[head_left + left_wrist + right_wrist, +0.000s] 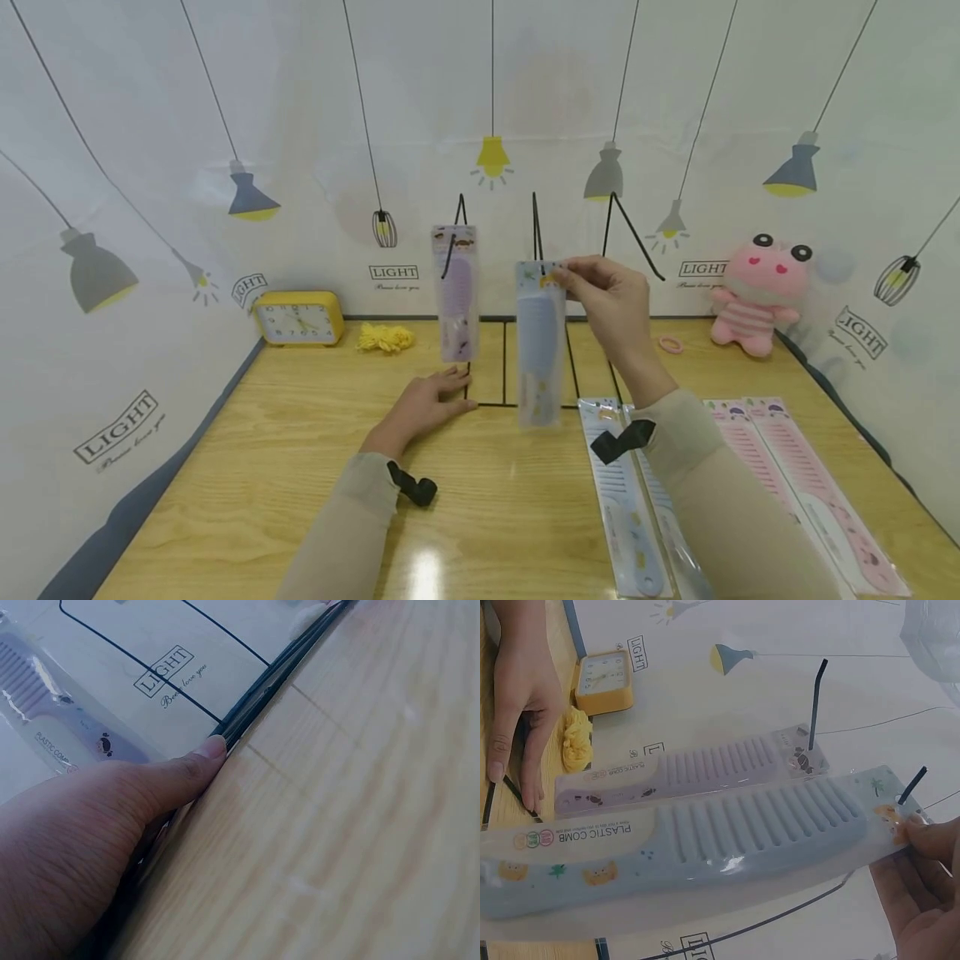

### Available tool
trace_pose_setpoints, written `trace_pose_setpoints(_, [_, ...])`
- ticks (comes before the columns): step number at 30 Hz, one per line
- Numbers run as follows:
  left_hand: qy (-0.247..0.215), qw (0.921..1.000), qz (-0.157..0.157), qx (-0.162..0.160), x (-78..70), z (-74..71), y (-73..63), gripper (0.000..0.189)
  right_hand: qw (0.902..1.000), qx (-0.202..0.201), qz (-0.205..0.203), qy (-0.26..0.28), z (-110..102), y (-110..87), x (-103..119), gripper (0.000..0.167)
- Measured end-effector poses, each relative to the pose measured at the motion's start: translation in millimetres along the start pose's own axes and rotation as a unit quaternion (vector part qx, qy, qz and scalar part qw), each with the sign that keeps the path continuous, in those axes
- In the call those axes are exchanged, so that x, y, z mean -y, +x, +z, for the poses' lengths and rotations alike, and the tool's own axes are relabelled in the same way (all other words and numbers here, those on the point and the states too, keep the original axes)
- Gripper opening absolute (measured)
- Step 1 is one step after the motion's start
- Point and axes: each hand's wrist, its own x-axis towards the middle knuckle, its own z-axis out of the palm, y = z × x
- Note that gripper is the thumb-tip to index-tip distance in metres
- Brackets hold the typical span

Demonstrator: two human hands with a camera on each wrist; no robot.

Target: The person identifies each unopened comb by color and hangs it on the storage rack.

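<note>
Nearest you, at five o'clock on the desk [247, 467], lie flat packaged combs: a blue comb pack [628, 500] partly under your right sleeve and pink comb packs [813, 492] beside it.

Your left hand [420, 408] rests flat on the desk at eleven o'clock from your body, its fingers [196, 766] straight and released, tips against the black wire base of the rack [487, 404]. Only the left wrist view shows that contact closely: the thumb tip touches the dark wire where it meets the wood.

Your right hand [611, 300] is raised at one o'clock, its fingers [930, 840] pinching the top edge of a blue packaged comb [540, 354], which hangs upright in the air just in front of the rack. The right wrist view alone lets you read "PLASTIC COMB" on its card and shows a black hook tip [913, 785] right at the pack's top.

Beyond it, a purple packaged comb [456, 292] hangs on the left hook.

Farthest back, against the wall: a yellow clock [298, 318] at ten o'clock, a yellow string bundle [385, 337] beside it, a pink hair ring [671, 344] and a pink plush toy [753, 296] at two o'clock.
</note>
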Motion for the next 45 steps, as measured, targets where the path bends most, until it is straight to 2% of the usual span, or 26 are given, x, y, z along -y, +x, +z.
trace_pose_setpoints(7, [0.005, 1.0000, -0.004, 0.002, 1.6, -0.4, 0.6, 0.060, 0.9999, -0.013, 0.007, 0.004, 4, 11.6, -9, 0.025])
trace_pose_setpoints(16, [0.001, 1.0000, -0.003, -0.001, 1.6, 0.4, 0.2, 0.060, 0.9991, -0.039, 0.000, -0.018, 10, 26.8, -19, 0.024])
trace_pose_setpoints(26, [0.000, 1.0000, -0.001, -0.001, -0.8, -2.1, -0.5, 0.060, 0.9946, -0.049, -0.005, -0.092, 15, 49.2, -27, 0.023])
trace_pose_setpoints(31, [0.005, 1.0000, -0.003, 0.001, 2.1, -0.2, 0.9, 0.060, 0.9926, -0.050, 0.001, -0.111, 17, 59.6, -31, 0.022])
trace_pose_setpoints(45, [0.003, 1.0000, 0.002, 0.002, 6.3, 1.3, 2.4, 0.063, 0.9904, -0.057, -0.003, -0.126, 21, 68.5, -33, 0.020])
